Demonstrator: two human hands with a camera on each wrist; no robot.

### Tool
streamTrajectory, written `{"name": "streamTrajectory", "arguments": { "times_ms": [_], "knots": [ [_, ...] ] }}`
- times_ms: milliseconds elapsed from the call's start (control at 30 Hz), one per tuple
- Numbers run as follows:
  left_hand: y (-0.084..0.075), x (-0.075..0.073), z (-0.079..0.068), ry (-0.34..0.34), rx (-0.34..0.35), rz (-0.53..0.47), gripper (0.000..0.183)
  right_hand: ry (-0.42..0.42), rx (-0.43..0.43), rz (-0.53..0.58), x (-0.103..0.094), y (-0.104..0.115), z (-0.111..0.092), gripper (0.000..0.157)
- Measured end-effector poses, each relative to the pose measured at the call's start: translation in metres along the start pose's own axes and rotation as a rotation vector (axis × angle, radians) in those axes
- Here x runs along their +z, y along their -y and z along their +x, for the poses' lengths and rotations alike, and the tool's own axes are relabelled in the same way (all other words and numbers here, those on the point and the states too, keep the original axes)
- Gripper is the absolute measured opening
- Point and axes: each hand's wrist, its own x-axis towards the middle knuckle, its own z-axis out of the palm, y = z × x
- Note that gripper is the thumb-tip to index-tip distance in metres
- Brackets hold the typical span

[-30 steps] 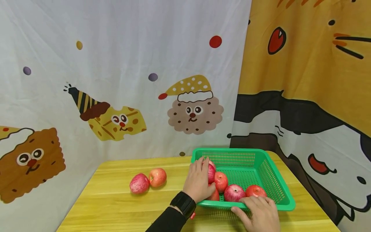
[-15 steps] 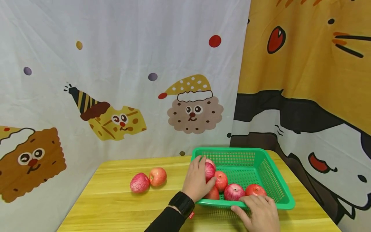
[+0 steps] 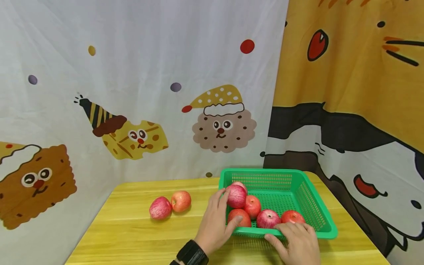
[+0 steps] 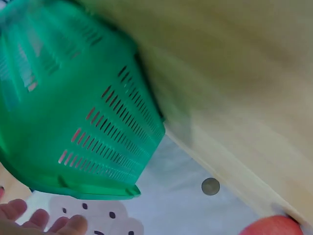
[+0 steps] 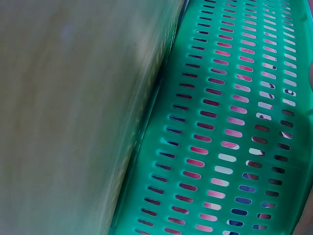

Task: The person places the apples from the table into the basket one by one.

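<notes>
My left hand (image 3: pixel 214 220), its fingers spread and slightly bent, is at the near left corner of a green plastic basket (image 3: pixel 271 231), holding nothing. Several red apples sit inside along the left and near sides; one apple (image 3: pixel 236 196) rests beside the left fingertips, and another apple (image 3: pixel 239 217) is by the thumb. My right hand (image 3: pixel 299 244) grips the basket's near rim, fingers over the edge and thumb on the outside. In the left wrist view, the fingertips (image 4: pixel 36 218) show beyond the basket's slotted wall (image 4: pixel 105 122). The right wrist view shows mostly slotted wall (image 5: pixel 215 127).
Two more apples lie side by side on the wooden table (image 3: pixel 132 235), left of the basket: a pinkish-red apple (image 3: pixel 160 208) and a paler apple (image 3: pixel 181 201). A printed cloth (image 3: pixel 139 73) hangs behind the table, and another curtain (image 3: pixel 347 81) hangs on the right.
My left hand has drawn back from over the apples, left and toward me, uncovering the apples at the basket's left side. The right hand stays on the rim.
</notes>
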Motion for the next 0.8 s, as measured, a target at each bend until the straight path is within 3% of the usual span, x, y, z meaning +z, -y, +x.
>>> {"name": "streamTrajectory", "arguments": {
  "times_ms": [200, 300, 400, 567, 800],
  "knots": [
    [0.004, -0.006, -0.03, -0.072, 0.242, 0.221, 0.081, -0.036, -0.009, 0.023, -0.001, -0.002, 0.002, 0.042],
    [0.01, -0.008, -0.038, -0.038, 0.288, 0.293, 0.083, -0.021, 0.0, 0.022, -0.002, -0.001, 0.002, 0.041],
    [0.019, -0.011, -0.041, 0.045, 0.249, 0.318, 0.085, 0.008, 0.014, 0.009, -0.002, 0.0, 0.002, 0.039],
    [0.034, -0.016, -0.041, 0.224, 0.092, 0.287, 0.086, 0.029, 0.025, -0.003, -0.002, 0.002, 0.0, 0.038],
    [0.044, -0.018, -0.038, 0.28, -0.009, 0.194, 0.089, -0.01, -0.004, 0.015, -0.001, 0.002, 0.0, 0.039]
  ]
}}
